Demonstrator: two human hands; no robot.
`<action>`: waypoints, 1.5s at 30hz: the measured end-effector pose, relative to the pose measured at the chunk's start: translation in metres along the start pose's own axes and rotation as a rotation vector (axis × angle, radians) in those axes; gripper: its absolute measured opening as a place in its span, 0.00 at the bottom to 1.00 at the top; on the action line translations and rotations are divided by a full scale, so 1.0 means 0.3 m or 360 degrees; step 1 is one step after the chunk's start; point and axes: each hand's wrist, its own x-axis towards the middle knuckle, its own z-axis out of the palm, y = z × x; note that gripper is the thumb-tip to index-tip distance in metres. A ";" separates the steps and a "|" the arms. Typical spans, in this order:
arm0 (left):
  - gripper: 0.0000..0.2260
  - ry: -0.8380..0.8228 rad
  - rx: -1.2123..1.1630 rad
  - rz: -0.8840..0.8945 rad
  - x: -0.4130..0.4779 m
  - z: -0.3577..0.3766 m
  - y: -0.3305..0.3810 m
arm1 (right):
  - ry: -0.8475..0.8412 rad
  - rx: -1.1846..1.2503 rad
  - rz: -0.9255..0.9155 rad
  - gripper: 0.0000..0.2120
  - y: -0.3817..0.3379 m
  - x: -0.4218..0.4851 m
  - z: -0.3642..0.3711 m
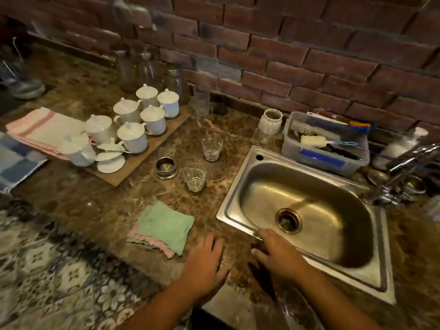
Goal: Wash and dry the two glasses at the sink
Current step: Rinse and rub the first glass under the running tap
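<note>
- Head view, left hand (204, 265): flat, fingers spread, palm down over the marble counter (107, 206). Holds nothing. Just right of the green cloth (164, 226), not touching it.
- Right hand (276, 253): fingers loosely extended with nothing in them, tips at the near left rim of the sink (297, 163). Motion blur, so I cannot tell if they actually rest on the rim.
- Near glass (194, 176): upright on the counter, left of the sink, well apart from both hands.
- Far glass (212, 146): upright, just behind the near one and slightly right, not touching it.
- Sink basin looks dry, drain visible, nothing in it.
- Metal ring strainer (166, 167): just left of the near glass.
- Wooden board (133, 167) further left carries white lidded cups (133, 135) and loose lids.
- Striped towel (40, 129) at the far left edge.
- Plastic tub (316, 160) with brushes sits behind the sink, with a white ribbed pot (271, 121) to its left.
- Tap hardware (400, 177) at right is blurred.
</note>
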 end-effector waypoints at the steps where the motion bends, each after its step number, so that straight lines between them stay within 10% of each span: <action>1: 0.34 -0.0030 0.0052 -0.0019 0.028 0.008 -0.007 | 0.0015 0.0015 -0.0038 0.21 -0.005 0.045 -0.003; 24: 0.39 0.0150 0.0248 0.0025 0.215 0.150 -0.047 | -0.0067 0.0899 -0.0539 0.56 -0.240 0.777 -0.021; 45: 0.40 0.0156 0.0243 0.0037 0.217 0.170 -0.055 | 0.0152 0.0931 -0.0399 0.42 -0.238 0.758 -0.002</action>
